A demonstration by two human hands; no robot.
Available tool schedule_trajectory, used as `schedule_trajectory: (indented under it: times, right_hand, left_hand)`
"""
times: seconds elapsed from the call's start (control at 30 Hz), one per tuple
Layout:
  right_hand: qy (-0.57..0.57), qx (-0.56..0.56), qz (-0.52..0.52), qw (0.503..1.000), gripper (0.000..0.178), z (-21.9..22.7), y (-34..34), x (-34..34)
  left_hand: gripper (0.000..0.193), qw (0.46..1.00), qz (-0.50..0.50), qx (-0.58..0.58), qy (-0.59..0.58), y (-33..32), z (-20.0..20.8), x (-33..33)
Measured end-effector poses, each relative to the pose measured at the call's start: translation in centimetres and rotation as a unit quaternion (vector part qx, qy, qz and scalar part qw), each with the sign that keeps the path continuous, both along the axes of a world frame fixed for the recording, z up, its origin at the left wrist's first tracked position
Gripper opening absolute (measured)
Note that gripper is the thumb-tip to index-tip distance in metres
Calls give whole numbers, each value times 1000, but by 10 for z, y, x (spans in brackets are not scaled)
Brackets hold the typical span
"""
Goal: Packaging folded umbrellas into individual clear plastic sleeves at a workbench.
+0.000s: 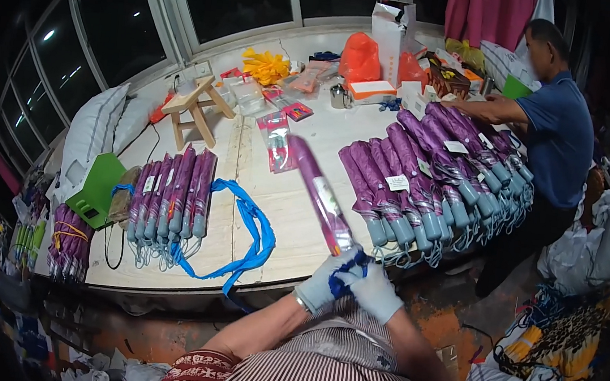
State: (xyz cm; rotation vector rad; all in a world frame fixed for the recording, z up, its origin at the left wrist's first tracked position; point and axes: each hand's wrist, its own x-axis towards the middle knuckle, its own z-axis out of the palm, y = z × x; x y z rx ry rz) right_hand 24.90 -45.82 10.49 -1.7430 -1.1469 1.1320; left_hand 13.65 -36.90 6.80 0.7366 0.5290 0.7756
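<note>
My left hand [322, 283] and my right hand [376, 291], in white gloves with dark blue fingers, come together in front of my body. Both are closed around the lower end of a purple folded umbrella [314, 184]. It tilts up and to the left over the table and has a shiny, printed stretch along its side. The gloves hide its handle end. To the right lies a large pile of purple umbrellas [394, 169] with grey-blue handles and cord loops. At the left, more umbrellas [170, 193] lie in a row beside a blue strap [251, 222].
A co-worker [557, 133] in a blue shirt reaches over the table's right side. On the pale table [250, 149] stand a wooden stool [199, 112], a green box [94, 190], a metal cup [341, 96] and red bags [360, 57]. White sacks [598, 238] lie at the right.
</note>
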Motion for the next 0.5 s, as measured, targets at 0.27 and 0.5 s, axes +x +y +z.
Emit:
schedule_trajectory:
  times: [0.27, 0.5]
  right_hand:
    - [-367, 56, 61, 927, 39, 18, -16, 4]
    - [11, 75, 75, 994, 46, 14, -41, 1]
  left_hand:
    - [47, 963, -43, -87, -253, 100, -21, -49]
    - [71, 836, -90, 8, -542, 92, -4, -40]
